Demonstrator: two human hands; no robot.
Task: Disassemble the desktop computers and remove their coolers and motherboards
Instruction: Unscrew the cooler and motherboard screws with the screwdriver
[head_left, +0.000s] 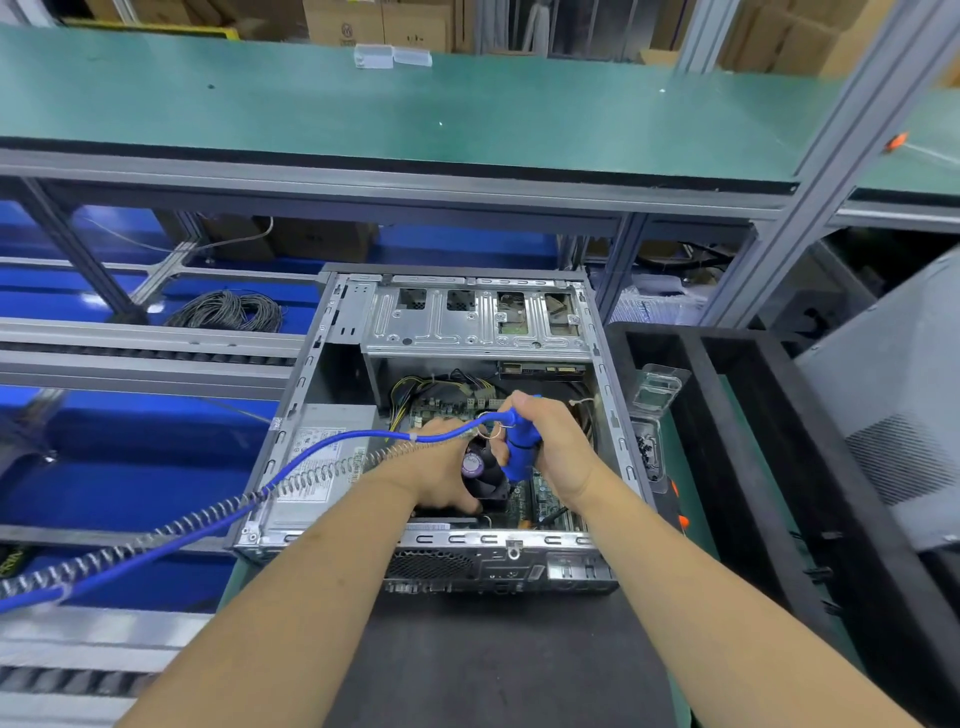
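An open desktop computer case lies flat on the bench in front of me. Inside it the green motherboard shows, with a black cooler fan at its middle. My right hand is closed around a blue electric screwdriver, held upright with its tip down beside the cooler. My left hand rests on the cooler's left side, fingers curled against it. The screwdriver's blue cable and a coiled spring run off to the lower left.
A silver power supply fills the case's left side, the drive cage its far end. A black tray and a clear box of screws stand to the right, a grey case panel beyond. A green shelf spans overhead.
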